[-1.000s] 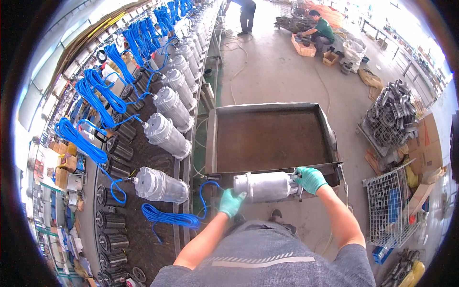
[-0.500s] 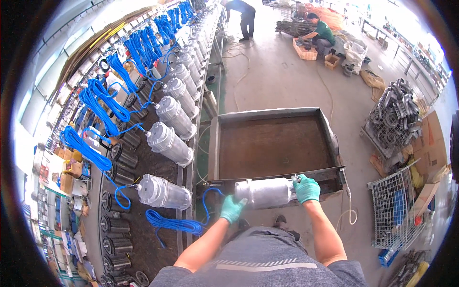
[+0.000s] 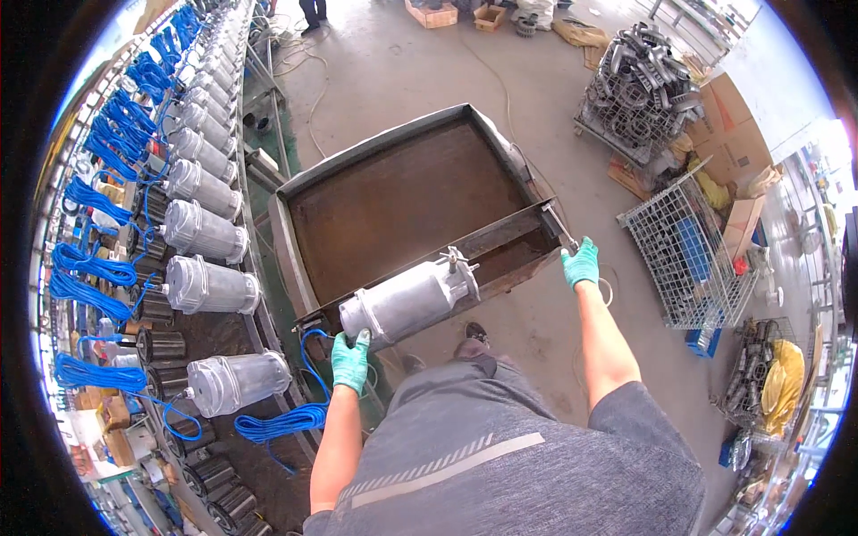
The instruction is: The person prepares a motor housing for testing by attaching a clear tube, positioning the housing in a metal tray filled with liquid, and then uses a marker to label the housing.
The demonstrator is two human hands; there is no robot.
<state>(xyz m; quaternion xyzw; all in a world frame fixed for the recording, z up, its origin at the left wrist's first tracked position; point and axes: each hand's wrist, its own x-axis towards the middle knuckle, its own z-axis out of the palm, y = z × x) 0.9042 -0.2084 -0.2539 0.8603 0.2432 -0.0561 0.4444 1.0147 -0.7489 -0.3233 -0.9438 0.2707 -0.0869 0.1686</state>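
A silver cylindrical pump [image 3: 407, 299] lies on its side across the near edge of a shallow tank [image 3: 407, 210] of brown liquid. My left hand [image 3: 350, 361], in a green glove, holds the pump's left end, thumb on top. A blue cable [image 3: 290, 420] runs past this hand to a coil at its left. My right hand [image 3: 581, 263], also gloved, is off the pump and closed around the lower end of a metal hose fitting [image 3: 561, 223] at the tank's right corner. Its fingertips partly hide the fitting. Pipe stubs stick out of the pump's right end.
To the left, a long row of similar silver pumps [image 3: 237, 382] with blue cable coils [image 3: 98, 373] fills a bench. Wire cages [image 3: 688, 241] and a heap of metal castings [image 3: 643, 85] stand at the right. A person's legs [image 3: 313, 11] and cardboard boxes [image 3: 490, 16] are farther off.
My right hand has let go of the pump's right end and moved right to the hose fitting. My left hand stays on the pump. The view has turned right and downward.
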